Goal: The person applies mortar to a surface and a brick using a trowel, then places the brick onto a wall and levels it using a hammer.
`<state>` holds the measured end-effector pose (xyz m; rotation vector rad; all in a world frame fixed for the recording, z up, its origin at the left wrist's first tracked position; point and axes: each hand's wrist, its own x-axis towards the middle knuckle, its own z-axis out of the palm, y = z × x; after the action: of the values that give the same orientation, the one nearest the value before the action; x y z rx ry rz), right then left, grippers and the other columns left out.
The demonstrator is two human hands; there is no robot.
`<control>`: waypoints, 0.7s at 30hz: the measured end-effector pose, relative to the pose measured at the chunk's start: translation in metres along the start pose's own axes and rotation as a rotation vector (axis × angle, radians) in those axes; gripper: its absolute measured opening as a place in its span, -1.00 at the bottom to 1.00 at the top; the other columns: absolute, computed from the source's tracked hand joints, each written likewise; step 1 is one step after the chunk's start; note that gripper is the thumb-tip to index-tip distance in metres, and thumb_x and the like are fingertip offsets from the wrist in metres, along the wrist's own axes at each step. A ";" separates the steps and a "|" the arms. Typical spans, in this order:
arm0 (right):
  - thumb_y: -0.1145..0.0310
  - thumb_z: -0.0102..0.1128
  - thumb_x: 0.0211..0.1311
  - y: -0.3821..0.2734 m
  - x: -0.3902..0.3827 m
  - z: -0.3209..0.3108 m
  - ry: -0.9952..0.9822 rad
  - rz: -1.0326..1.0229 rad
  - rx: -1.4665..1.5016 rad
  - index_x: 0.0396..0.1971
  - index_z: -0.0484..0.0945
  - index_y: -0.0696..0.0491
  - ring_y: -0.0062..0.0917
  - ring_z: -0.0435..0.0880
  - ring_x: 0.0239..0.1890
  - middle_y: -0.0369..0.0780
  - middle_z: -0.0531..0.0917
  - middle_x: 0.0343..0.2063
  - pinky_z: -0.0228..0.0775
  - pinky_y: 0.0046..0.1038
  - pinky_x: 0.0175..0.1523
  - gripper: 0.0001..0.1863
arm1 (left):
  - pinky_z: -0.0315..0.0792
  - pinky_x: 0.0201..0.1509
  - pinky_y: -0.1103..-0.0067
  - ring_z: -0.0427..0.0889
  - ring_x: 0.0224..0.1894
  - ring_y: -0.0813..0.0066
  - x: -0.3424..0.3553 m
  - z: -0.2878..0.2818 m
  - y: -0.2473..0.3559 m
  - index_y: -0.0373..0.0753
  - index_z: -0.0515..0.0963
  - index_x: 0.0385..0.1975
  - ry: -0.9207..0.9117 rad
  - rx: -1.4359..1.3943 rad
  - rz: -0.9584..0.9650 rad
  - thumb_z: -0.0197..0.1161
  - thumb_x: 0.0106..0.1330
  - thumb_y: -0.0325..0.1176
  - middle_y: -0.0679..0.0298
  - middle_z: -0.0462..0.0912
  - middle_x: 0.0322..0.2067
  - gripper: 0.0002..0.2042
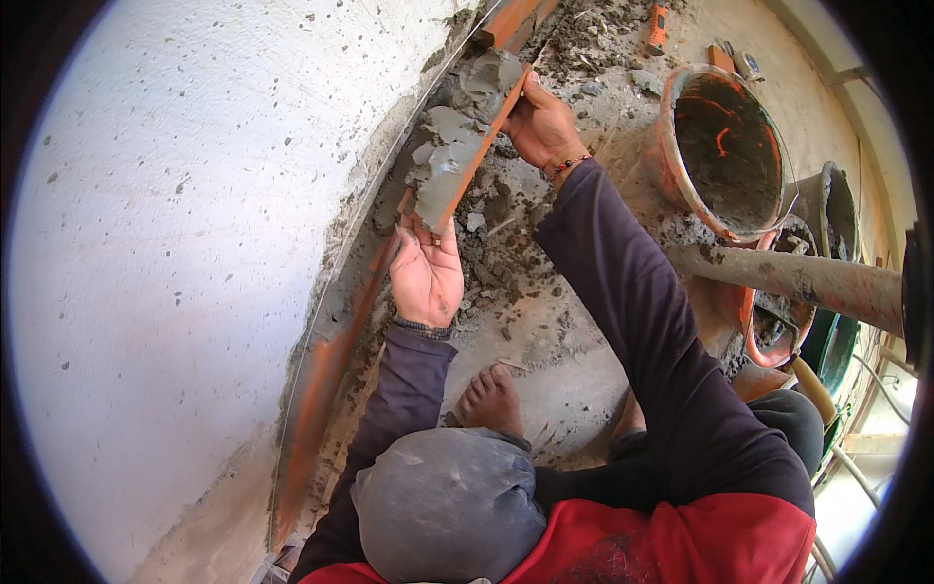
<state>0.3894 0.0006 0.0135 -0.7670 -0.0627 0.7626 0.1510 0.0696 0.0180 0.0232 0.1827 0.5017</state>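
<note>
Concrete wall (175, 243) fills left side; orange bucket (725, 146) w/ mortar at floor's top-right edge. Brick (472, 146), mortar-loaded, tilted at wall base: right hand (540, 127) grips far end, left hand (425, 273) near end, fingers curled.

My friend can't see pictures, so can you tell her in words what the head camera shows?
Two bare hands, left hand and right hand, hold an orange brick heaped with grey mortar against the foot of a pale pitted wall. An orange bucket of mortar stands to the right on the messy floor.
</note>
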 end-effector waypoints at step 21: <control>0.14 -0.25 0.54 -0.004 0.025 0.036 0.232 -0.085 -0.492 0.03 0.46 0.19 -0.36 0.65 -0.12 -0.14 0.60 -0.14 0.63 -0.27 -0.04 -0.56 | 0.62 0.13 0.52 0.48 0.18 0.06 0.044 0.037 0.000 -0.60 0.31 0.07 0.612 0.035 0.142 -0.21 0.51 -0.47 -0.09 0.46 0.08 -0.69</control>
<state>0.3987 0.0360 0.0370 -1.3080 -0.0742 0.5770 0.1952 0.0913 0.0471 -0.0849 0.7936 0.6375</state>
